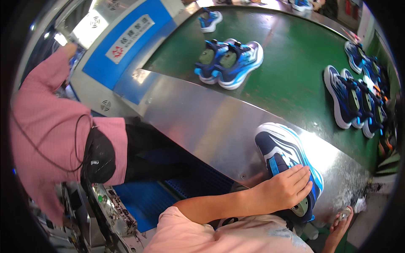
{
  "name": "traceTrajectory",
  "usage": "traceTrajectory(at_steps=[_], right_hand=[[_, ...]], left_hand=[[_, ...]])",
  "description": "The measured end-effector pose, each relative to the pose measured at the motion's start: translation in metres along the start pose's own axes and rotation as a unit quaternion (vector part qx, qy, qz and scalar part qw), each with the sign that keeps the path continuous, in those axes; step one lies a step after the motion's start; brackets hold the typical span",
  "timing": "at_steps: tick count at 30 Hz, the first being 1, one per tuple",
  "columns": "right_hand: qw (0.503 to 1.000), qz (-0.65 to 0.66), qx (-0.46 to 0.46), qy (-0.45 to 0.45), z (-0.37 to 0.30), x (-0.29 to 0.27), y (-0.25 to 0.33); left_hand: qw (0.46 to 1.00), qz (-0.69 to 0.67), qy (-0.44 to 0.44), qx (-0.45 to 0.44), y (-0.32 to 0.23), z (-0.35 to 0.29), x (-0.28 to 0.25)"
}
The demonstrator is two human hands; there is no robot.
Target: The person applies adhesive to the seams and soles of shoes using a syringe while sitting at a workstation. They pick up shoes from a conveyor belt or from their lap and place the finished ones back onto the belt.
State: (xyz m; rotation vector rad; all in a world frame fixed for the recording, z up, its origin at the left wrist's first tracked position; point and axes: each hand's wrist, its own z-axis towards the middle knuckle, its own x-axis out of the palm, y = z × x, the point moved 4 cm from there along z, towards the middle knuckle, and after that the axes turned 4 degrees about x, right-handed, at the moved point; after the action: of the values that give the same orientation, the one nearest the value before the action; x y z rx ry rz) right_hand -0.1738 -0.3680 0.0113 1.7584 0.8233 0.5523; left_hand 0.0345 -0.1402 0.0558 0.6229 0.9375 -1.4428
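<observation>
A blue and white sneaker [282, 145] lies tilted on the metal edge of the conveyor, its toe pointing away from me. My left hand [291, 188] is closed over the shoe's upper, fingers lying across the strap area and bent together. Part of the opening, with a greenish insole, shows below that hand. Low at the right, my right hand [342, 222] has its fingers curled round a small pale, shiny item [345, 214], whose kind I cannot make out. This hand is apart from the sneaker.
A pair of matching sneakers [230, 63] stands on the green conveyor belt [291, 59], with a single shoe [209, 20] farther back. Several more sneakers [341, 99] line the right side. At left, a person in pink [55, 122] stands by a blue and white machine [122, 42].
</observation>
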Motion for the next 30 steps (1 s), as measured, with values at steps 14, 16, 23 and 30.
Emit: traceTrajectory(at_steps=[14,16,23,30], right_hand=[[0.827,0.214,0.042,0.518,0.082,0.196,0.083],[0.785,0.237,0.116,0.560,0.090,0.229,0.084],[0.790,0.131,0.206,0.563,0.103,0.277,0.074],[0.786,0.096,0.283,0.540,0.107,0.304,0.073]], left_hand=[[0.999,-0.047,0.002,-0.013,-0.007,-0.031,0.022],[0.999,-0.031,-0.014,-0.016,-0.007,-0.038,0.024],[0.999,-0.019,-0.023,0.017,-0.014,-0.056,0.034],[0.998,0.000,-0.056,0.030,-0.009,-0.061,0.032]])
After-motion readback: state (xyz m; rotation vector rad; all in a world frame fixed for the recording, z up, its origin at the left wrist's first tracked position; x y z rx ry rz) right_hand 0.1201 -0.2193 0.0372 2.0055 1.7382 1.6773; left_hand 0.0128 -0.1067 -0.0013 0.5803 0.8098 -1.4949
